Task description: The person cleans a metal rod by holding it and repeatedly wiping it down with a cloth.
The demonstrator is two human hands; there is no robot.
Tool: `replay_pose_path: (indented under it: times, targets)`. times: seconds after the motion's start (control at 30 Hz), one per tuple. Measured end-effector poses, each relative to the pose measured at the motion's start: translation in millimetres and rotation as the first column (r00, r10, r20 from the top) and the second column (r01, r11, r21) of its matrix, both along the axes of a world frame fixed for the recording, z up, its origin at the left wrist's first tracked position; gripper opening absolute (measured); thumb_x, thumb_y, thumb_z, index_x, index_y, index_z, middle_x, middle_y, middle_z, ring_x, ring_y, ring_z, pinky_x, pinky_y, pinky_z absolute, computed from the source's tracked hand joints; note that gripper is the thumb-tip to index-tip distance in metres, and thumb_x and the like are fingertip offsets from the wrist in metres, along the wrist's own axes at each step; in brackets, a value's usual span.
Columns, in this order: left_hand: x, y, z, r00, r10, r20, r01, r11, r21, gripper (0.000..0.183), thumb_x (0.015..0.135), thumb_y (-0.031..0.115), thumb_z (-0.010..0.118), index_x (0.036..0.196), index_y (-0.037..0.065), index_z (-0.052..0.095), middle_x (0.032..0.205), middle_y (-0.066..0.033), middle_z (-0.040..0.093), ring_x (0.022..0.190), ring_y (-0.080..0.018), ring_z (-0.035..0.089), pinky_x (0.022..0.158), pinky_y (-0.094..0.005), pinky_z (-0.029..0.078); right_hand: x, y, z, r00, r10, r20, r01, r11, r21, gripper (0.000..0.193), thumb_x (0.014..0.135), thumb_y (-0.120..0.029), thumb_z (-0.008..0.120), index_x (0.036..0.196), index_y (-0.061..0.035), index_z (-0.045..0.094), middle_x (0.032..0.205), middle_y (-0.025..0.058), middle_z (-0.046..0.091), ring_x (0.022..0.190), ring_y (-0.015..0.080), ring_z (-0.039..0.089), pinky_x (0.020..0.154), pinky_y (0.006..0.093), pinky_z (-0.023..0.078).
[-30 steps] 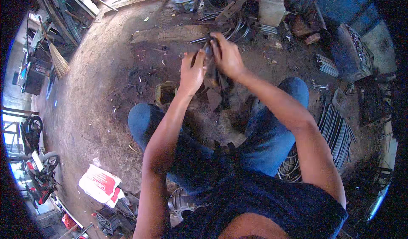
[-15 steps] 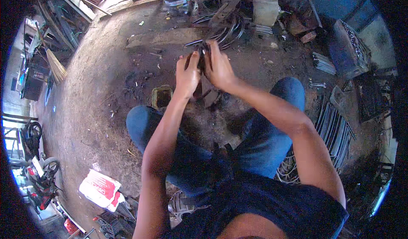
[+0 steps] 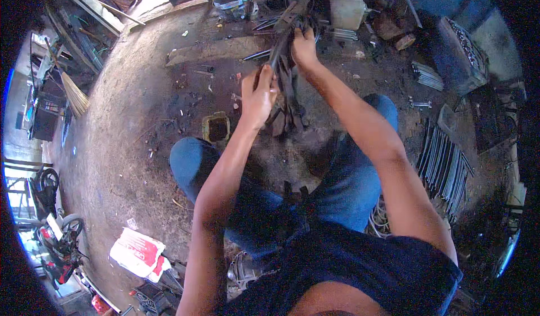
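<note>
My left hand is closed, its thumb and fingers wrapped round a slim grey rod-like piece that slants up and away. Farther out and to the right, my right hand has its fingers curled on a bunch of dark, limp strips, like rag or rubber. These strips hang down between both hands toward the floor. Whether the grey piece joins the strips or the bar behind cannot be made out. Just left of my left forearm sits a small square tub with dark contents.
Beyond my hands lie a long bar and a whitish jerrycan. Metal rods and a wrench are at the right. A white and red sack lies lower left; a broom leans at the far left.
My hands were close together on a dark bundle; now they are apart. The right hand has moved up and away with the dark strips, which now hang stretched out. The left has shifted slightly right.
</note>
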State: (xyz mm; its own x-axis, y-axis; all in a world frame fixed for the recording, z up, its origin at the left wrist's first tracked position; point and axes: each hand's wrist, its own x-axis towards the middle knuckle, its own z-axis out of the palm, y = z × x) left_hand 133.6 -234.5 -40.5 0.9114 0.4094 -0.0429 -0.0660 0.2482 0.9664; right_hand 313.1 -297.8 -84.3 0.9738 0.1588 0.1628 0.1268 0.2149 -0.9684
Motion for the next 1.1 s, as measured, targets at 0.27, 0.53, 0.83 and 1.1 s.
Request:
replay_pose_path:
  times: [0.27,0.53,0.83,1.1]
  targets:
    - [-3.4,5.7,1.6,1.0,-0.008,-0.028,0.008,1.0,-0.002,0.028,0.092,0.034,0.053,0.08,0.009,0.052,0.055,0.0041,0.039,0.041,-0.0043,0.033,0.037,-0.0215,0.023,-26.4,0.6,26.2,0.986,0.026,0.164,-0.005,0.992,-0.125,0.034,0.092,-0.018,0.047,0.115,0.0065,0.042,0.107,0.0309,0.056,0.101,0.0476,0.053,0.083,0.0476,0.042]
    - [0.0,13.6,2.1,0.992,-0.028,-0.125,0.04,0.994,0.099,0.022,0.092,0.025,0.052,0.091,0.003,0.056,0.067,-0.0015,0.05,0.044,-0.0048,0.038,0.038,-0.0217,0.026,-71.3,-14.4,39.2,0.888,0.061,0.455,0.121,0.925,-0.359,0.022,0.091,-0.015,0.048,0.108,-0.0013,0.046,0.087,0.028,0.057,0.089,0.05,0.053,0.07,0.0434,0.046]
    - [15.0,8.7,-26.5,0.997,0.043,-0.067,-0.033,0.99,0.137,0.028,0.093,0.028,0.052,0.089,0.001,0.061,0.065,-0.0009,0.052,0.056,-0.0048,0.043,0.044,-0.0213,0.032,-71.3,-33.5,55.2,0.925,0.139,0.354,0.086,0.83,-0.551,0.025,0.082,-0.006,0.057,0.106,-0.0009,0.052,0.085,0.0304,0.057,0.081,0.048,0.055,0.064,0.048,0.046]
    - [18.8,-1.5,-21.8,0.997,0.047,-0.053,-0.024,0.927,0.374,0.023,0.092,0.017,0.048,0.077,0.002,0.056,0.06,0.0007,0.047,0.048,-0.0068,0.041,0.043,-0.0252,0.031,-65.1,-44.4,39.7,0.86,0.202,0.468,0.162,0.762,-0.627,0.022,0.081,-0.008,0.059,0.099,0.0016,0.049,0.068,0.0277,0.058,0.064,0.0457,0.058,0.056,0.0505,0.048]
